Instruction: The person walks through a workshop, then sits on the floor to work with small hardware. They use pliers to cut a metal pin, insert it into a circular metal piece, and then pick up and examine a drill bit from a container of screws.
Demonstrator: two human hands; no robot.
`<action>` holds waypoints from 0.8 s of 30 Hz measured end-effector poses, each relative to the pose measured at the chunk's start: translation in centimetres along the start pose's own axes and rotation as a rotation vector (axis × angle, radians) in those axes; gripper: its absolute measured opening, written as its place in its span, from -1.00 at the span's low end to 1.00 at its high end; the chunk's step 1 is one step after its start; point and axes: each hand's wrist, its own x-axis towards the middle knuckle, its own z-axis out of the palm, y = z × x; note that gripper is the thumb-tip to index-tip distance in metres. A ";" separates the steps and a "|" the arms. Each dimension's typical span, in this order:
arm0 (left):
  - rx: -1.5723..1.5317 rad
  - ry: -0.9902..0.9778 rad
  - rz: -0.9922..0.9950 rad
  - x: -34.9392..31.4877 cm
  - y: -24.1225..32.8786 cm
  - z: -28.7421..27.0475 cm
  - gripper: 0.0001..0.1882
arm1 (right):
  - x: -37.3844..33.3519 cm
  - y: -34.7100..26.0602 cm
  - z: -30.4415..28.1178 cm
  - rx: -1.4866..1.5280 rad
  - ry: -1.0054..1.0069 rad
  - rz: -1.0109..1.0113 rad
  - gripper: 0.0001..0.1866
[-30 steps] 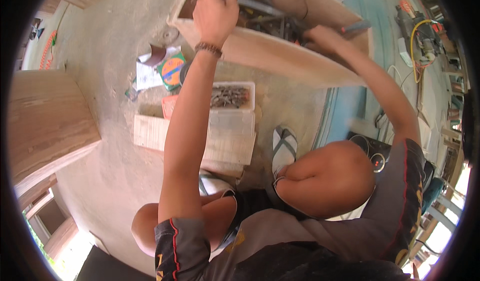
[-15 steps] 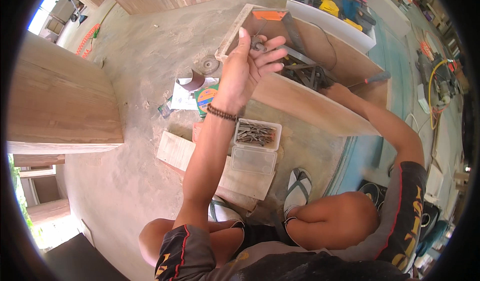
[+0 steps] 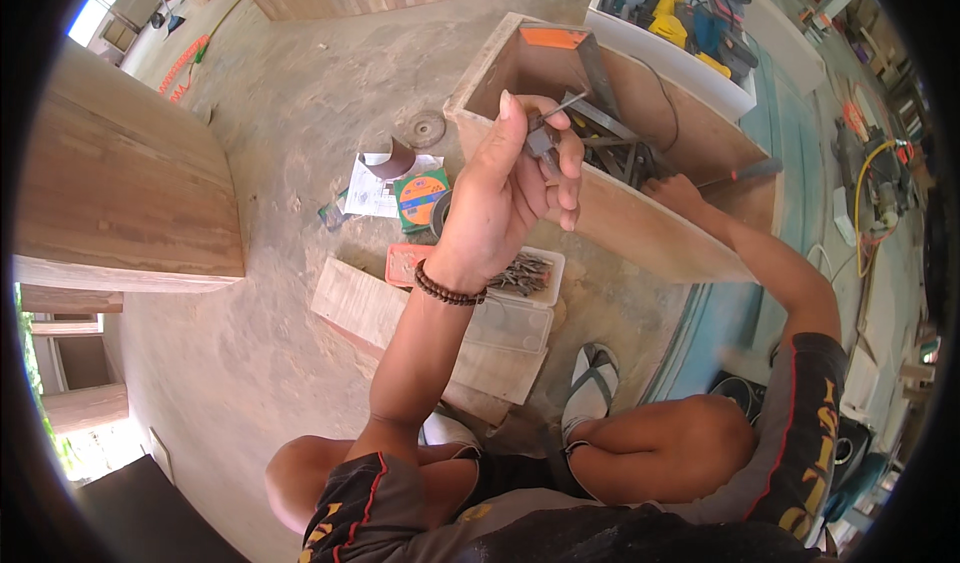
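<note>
Dark, dull metal nearest the eye: a small metal piece (image 3: 541,143), blocky body with a thin rod (image 3: 570,105) slanting up to the right, raised in the left hand (image 3: 495,203). Seen against the left part of the wooden box (image 3: 640,225). One part or two: cannot tell. Expected handling (judged): stiff, not fragile, light enough for the fingertips, perhaps slick if oily. Suggested hold: thumb and forefinger across the blocky body, rod left free.

Left hand pose: palm turned up, thumb pointing away from the body, fingers loosely curled round the piece. Beaded bracelet (image 3: 448,288) at the wrist. Forearm comes up from the lower edge; the hand and wrist hide part of a plastic tub (image 3: 556,275) of slender metal bits (image 3: 522,275). Wooden board (image 3: 350,298) lies on the floor near the tub.

Right hand (image 3: 675,195): reached over the near wall of the box, elbow bent outward. Fingers down beside dark metal tools (image 3: 625,163); grasp hidden, cannot tell. A tool with a dark-and-orange handle (image 3: 757,170) leans over the box's right end.

Farther out: white bin (image 3: 735,101) behind the box, holding a yellow power tool (image 3: 668,18) among others.
</note>
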 end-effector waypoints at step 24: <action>-0.091 -0.112 0.070 -2.5 1.6 0.9 -0.51 | -0.8 0.6 -3.1 0.238 0.196 0.091 -0.83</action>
